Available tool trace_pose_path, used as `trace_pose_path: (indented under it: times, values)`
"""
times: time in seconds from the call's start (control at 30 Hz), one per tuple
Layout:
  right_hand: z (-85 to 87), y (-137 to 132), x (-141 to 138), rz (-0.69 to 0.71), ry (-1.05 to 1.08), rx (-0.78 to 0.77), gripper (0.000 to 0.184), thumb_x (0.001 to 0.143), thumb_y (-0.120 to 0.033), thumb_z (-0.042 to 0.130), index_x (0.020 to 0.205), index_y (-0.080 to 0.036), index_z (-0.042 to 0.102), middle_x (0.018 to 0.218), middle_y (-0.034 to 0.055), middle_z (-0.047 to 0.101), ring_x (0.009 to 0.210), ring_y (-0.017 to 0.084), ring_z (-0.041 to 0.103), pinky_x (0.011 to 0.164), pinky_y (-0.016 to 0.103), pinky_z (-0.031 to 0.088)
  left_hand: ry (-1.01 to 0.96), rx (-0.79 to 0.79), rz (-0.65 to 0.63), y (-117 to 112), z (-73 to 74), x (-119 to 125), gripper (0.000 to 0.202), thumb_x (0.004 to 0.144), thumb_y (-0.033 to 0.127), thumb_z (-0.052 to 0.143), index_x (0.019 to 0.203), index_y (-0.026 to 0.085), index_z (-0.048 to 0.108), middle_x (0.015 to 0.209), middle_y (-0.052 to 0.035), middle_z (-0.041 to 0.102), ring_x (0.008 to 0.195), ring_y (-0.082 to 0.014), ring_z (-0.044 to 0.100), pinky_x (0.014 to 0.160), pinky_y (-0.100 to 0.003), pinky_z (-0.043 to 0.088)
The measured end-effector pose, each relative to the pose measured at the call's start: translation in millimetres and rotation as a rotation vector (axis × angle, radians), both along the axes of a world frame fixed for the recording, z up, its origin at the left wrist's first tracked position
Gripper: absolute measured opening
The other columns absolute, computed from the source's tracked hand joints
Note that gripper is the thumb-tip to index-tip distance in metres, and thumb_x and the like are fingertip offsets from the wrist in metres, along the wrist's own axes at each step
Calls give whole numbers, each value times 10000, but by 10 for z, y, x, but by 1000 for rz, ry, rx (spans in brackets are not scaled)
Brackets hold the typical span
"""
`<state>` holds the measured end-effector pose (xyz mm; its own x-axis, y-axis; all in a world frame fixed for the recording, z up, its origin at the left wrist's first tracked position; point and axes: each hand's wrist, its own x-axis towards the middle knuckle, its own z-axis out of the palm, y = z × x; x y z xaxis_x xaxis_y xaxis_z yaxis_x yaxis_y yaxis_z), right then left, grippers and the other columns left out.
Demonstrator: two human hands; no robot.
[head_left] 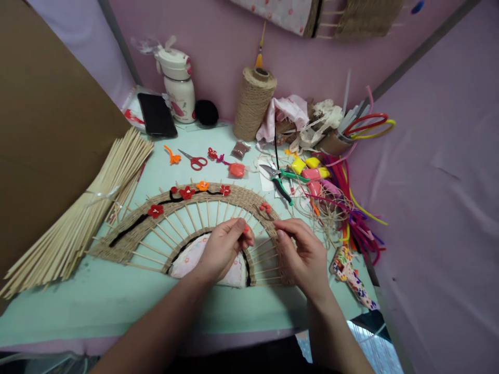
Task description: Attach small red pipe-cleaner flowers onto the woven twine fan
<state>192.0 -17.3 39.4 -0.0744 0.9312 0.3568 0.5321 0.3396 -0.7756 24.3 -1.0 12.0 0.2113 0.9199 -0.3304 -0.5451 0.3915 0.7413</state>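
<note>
A fan (245, 195) made of woven string and thin sticks is laid flat on the pale green table (117, 311), in the middle of the frame. Red flowers (155, 211) are set along its curved band, and a few small red balls (265, 208) are seen on the right part of the band.

Over the fan, near the middle of the frame, a small red lump (246, 238) is held by the left hand (224, 244). The fingers are curled in and the thumb is pressed down, so the lump is kept in a close grip. By the right hand (304, 254), just to the right, a near pinch is made — the thumb and first finger are almost together, but whether a tiny bit is held there cannot be told.

The lump looks soft, so it is best held lightly; if it is squeezed hard, it may be squashed flat. Small bits are best pinched off with the fingertips and kept much the same size. Both wrists should be kept up — the sticks below could be bent, and the red balls could be knocked off, if the fan is leaned on.
</note>
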Motion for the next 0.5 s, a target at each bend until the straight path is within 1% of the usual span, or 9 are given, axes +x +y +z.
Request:
trace_pose_path:
  times: [0.07,0.13,0.2,0.33,0.4,0.5]
  values:
    - [6,-14,37,-29,-15,5,149,927,-192,537,1000,-231,660,917,60,655,861,179,623,746,336,513,-11,-24,1,3,1,14,358,711,462,768,661,126,653,637,-32,634,574,-87,511,573,-223,394]
    - [9,-28,69,-47,-19,6,145,924,-194,540,993,-230,662,926,60,657,873,183,624,756,339,514,-27,-48,-12,7,5,27,286,682,374,807,736,117,695,713,-55,684,623,-96,559,631,-230,446]
    - [12,-43,86,-52,-16,4,147,922,-190,541,994,-229,663,926,57,654,876,182,625,757,334,514,-47,-71,-15,10,6,36,258,665,312,822,801,120,716,762,-67,713,671,-110,604,693,-246,488]
    - [1,-82,47,-34,-22,16,171,923,-173,534,1023,-232,660,930,55,650,875,178,622,754,328,519,-68,-75,23,3,-10,51,238,720,244,774,931,145,728,869,-74,744,730,-112,646,761,-252,522]
    - [-24,-102,0,-18,-67,46,210,926,-169,522,1072,-235,657,971,68,644,902,184,620,772,342,524,-82,-84,51,-1,-14,58,179,752,206,726,917,135,736,942,-88,745,785,-117,659,813,-255,526]
    - [-85,-117,-65,10,-155,108,277,927,-162,509,1155,-241,644,1038,88,618,986,201,603,843,379,520,-125,-119,87,-2,6,66,141,749,133,672,867,112,747,991,-102,738,896,-141,666,908,-270,513]
